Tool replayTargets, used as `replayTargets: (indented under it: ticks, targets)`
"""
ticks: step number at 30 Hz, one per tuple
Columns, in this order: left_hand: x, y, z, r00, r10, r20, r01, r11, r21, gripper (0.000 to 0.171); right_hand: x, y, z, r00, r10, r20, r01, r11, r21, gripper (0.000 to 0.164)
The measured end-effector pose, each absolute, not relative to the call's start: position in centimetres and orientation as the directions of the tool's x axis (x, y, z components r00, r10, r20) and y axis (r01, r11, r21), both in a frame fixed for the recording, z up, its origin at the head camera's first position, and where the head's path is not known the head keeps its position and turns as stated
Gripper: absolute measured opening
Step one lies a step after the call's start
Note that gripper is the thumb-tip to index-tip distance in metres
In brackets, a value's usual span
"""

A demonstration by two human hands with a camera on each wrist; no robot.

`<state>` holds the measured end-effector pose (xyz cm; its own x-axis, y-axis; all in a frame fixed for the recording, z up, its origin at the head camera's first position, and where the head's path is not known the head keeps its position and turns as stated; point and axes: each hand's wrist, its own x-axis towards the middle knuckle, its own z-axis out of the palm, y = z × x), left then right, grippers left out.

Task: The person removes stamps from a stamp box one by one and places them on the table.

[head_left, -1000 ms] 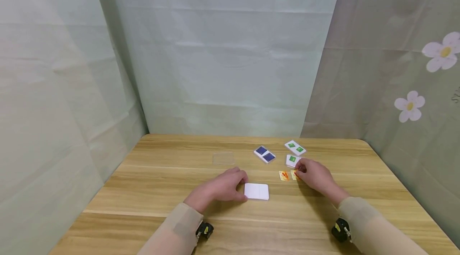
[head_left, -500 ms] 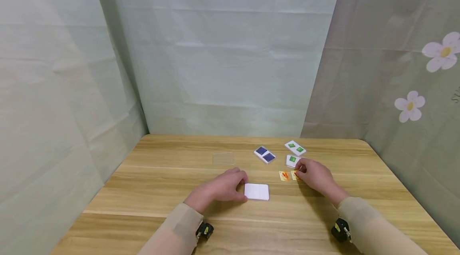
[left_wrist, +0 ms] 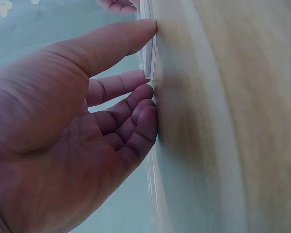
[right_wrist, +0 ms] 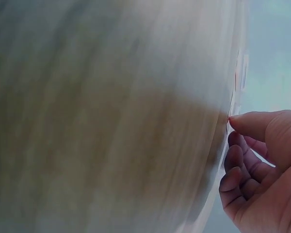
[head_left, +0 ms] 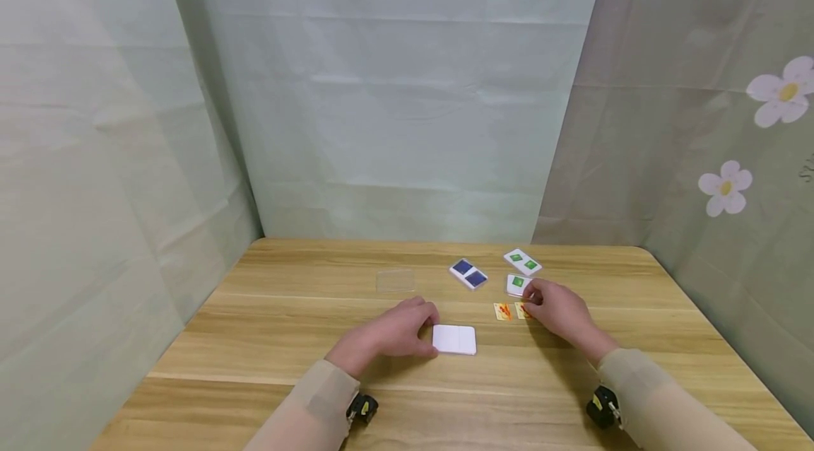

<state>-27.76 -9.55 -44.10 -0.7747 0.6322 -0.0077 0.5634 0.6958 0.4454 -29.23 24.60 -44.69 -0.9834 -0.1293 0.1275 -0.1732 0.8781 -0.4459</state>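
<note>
A flat white rectangular card holder (head_left: pixel 454 339) with a faint seam lies on the table. My left hand (head_left: pixel 396 328) grips its left end, thumb at the near corner and index finger at the far one; in the left wrist view its edge (left_wrist: pixel 149 58) shows between them. My right hand (head_left: pixel 561 309) pinches the right one of two small orange-and-yellow picture cards, partly hiding this card (head_left: pixel 523 310). Its twin, the left picture card (head_left: pixel 502 311), lies flat beside it. In the right wrist view the thumb (right_wrist: pixel 254 125) meets the table surface, where the card is barely visible.
Behind the right hand lie two white holders with green squares, a nearer one (head_left: pixel 516 284) and a farther one (head_left: pixel 523 261). A holder with dark blue squares (head_left: pixel 468 273) sits left of them. A clear plastic sheet (head_left: pixel 396 280) lies farther left on the wooden table (head_left: pixel 286 309).
</note>
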Motion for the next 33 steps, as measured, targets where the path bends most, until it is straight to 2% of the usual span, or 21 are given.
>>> replayTargets:
  ticks: [8, 17, 33]
  targets:
    - [-27.6, -9.6, -43.9, -0.777, 0.629, -0.009, 0.559, 0.697, 0.448, 0.039, -29.0, 24.5, -44.7, -0.985, -0.115, 0.132, -0.165, 0.855, -0.491, 0.012]
    - [-27.7, -9.7, -44.0, -0.774, 0.634, -0.004, 0.567, 0.695, 0.442, 0.039, -28.4, 23.9, -44.2, -0.973, -0.14, 0.181, -0.215, 0.831, -0.514, 0.011]
    - [-27.9, -9.7, -44.2, -0.767, 0.641, 0.002, 0.578, 0.69, 0.435, 0.039, -26.5, 20.9, -43.4, -0.973, -0.192, 0.125, -0.228, 0.749, -0.622, 0.018]
